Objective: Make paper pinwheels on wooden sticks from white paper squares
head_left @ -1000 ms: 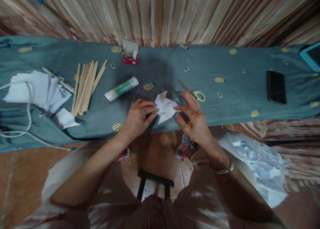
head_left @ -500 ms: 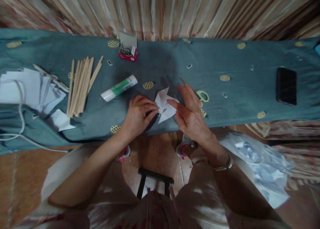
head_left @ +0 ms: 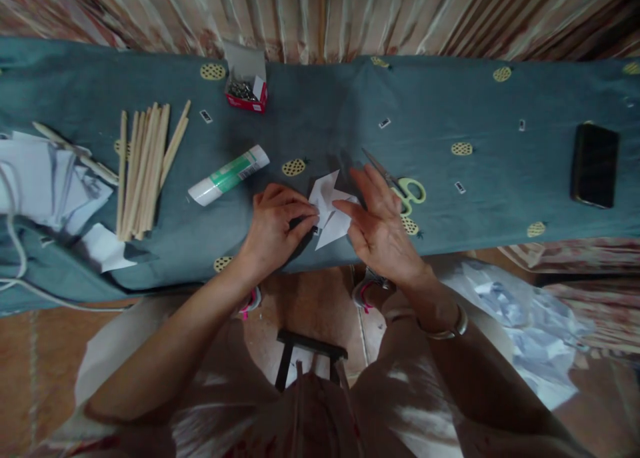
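Observation:
A white paper pinwheel (head_left: 330, 208) with folded blades lies on the cloth near the table's front edge. My left hand (head_left: 280, 228) pinches its left side between thumb and fingers. On the right, my right hand (head_left: 383, 225) rests its index fingertip on the pinwheel's middle, with the other fingers stretched out and apart and the thumb beside the right-hand blade. Scissors with pale green handles (head_left: 413, 190) lie just beyond my right hand, partly covered by it. A white and green glue stick (head_left: 230, 176) lies to the left of the pinwheel.
An open red box of small metal pins (head_left: 246, 98) stands at the back. Wooden sticks (head_left: 145, 171), white paper sheets (head_left: 30, 178) and a white cable (head_left: 17, 245) lie left. A black phone (head_left: 595, 166) lies far right. A plastic bag (head_left: 530, 331) hangs below the table edge.
The view has shifted slightly, and more of the scissors shows beside my right hand. Both hands stay at the pinwheel, almost unmoved.

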`<state>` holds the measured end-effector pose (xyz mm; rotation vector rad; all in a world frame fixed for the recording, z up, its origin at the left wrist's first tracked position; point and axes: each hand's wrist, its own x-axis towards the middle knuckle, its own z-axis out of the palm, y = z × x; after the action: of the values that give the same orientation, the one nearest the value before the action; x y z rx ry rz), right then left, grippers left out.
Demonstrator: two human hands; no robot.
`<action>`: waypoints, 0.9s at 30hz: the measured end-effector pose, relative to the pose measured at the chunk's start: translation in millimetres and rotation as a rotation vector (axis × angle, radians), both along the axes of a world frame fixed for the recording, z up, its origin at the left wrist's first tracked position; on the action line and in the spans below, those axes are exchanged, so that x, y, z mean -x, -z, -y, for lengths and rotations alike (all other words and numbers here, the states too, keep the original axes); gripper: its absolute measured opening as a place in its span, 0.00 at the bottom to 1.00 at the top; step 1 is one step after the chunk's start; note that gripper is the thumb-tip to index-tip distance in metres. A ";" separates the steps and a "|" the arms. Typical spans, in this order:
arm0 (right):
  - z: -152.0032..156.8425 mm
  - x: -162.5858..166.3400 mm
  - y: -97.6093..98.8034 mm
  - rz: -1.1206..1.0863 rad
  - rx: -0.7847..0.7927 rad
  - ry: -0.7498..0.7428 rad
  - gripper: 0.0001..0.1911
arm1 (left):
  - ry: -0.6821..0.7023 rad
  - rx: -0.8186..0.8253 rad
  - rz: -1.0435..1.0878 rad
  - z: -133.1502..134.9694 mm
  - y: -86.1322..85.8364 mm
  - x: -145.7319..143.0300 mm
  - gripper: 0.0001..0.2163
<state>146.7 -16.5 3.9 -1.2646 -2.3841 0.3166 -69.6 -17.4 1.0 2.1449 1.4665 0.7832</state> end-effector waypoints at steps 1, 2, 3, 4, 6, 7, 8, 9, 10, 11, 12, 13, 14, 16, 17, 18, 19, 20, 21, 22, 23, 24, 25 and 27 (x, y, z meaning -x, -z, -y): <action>-0.5 0.1 0.3 -0.008 0.014 -0.001 0.23 | -0.005 -0.005 -0.004 -0.8 0.2 -0.2 0.07; -0.9 0.1 0.6 -0.020 0.030 -0.003 0.24 | -0.008 -0.011 -0.008 -1.6 0.6 -0.2 0.07; -1.3 0.0 0.7 -0.033 0.044 -0.003 0.24 | -0.009 -0.015 -0.011 -2.5 1.1 -0.2 0.07; -1.7 -0.1 0.7 -0.045 0.058 0.000 0.24 | -0.009 -0.018 -0.016 -3.3 1.6 -0.2 0.07; -2.3 -0.6 0.2 -0.059 0.078 0.002 0.24 | -0.011 -0.016 -0.030 -4.7 2.4 -0.5 0.07; -2.5 -0.9 -0.2 -0.057 0.086 0.001 0.24 | -0.014 -0.011 -0.038 -5.3 2.5 -0.9 0.08; -2.7 -1.3 -0.7 -0.049 0.096 -0.003 0.24 | -0.020 -0.002 -0.047 -5.8 2.3 -1.5 0.08; -2.9 -1.6 -1.2 -0.039 0.105 -0.007 0.24 | -0.026 0.012 -0.056 -6.3 1.7 -2.2 0.08; -2.9 -1.9 -1.7 -0.027 0.112 -0.009 0.25 | -0.033 0.028 -0.066 -6.7 0.8 -3.1 0.08; -3.0 -2.1 -2.1 -0.013 0.115 -0.009 0.25 | -0.039 0.043 -0.075 -7.0 -0.2 -4.0 0.08; -2.9 -2.2 -2.4 0.001 0.112 -0.008 0.24 | -0.046 0.057 -0.082 -7.2 -1.2 -4.8 0.08; -2.9 -2.2 -2.6 0.015 0.105 -0.005 0.24 | -0.052 0.070 -0.085 -7.5 -2.2 -5.7 0.08; -2.8 -2.0 -2.8 0.029 0.097 -0.002 0.23 | -0.059 0.079 -0.082 -7.8 -2.9 -6.4 0.08; -2.7 -1.5 -3.2 0.053 0.080 0.003 0.23 | -0.071 0.091 -0.063 -8.3 -3.5 -7.6 0.09; -2.7 -1.2 -3.4 0.063 0.074 0.003 0.22 | -0.076 0.096 -0.053 -8.6 -3.5 -8.0 0.09; -2.7 -1.0 -3.6 0.071 0.067 0.002 0.22 | -0.080 0.100 -0.046 -8.8 -3.2 -8.3 0.09; -2.8 -0.8 -3.7 0.075 0.058 -0.002 0.22 | -0.081 0.102 -0.041 -9.1 -2.9 -8.6 0.09; -2.9 -0.6 -3.8 0.077 0.049 -0.007 0.22 | -0.080 0.105 -0.037 -9.3 -2.6 -8.7 0.09; -3.0 -0.6 -3.9 0.078 0.042 -0.011 0.22 | -0.078 0.108 -0.034 -9.5 -2.4 -8.8 0.09; -3.1 -0.6 -3.8 0.077 0.039 -0.012 0.22 | -0.077 0.108 -0.031 -9.7 -2.2 -8.8 0.08; -3.2 -0.6 -3.7 0.074 0.041 -0.011 0.22 | -0.076 0.106 -0.029 -9.9 -2.1 -8.9 0.08; -3.2 -0.6 -3.6 0.070 0.047 -0.009 0.22 | -0.075 0.105 -0.029 -10.1 -2.0 -8.9 0.09; -3.2 -0.6 -3.5 0.065 0.056 -0.008 0.22 | -0.074 0.103 -0.031 -10.3 -2.0 -9.0 0.09; -3.1 -0.5 -3.6 0.058 0.066 -0.008 0.21 | -0.073 0.102 -0.040 -10.8 -2.1 -9.1 0.09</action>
<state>147.2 -13.4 7.5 -1.3114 -2.4464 0.3681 -60.5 -6.6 3.1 2.0524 1.5785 0.6795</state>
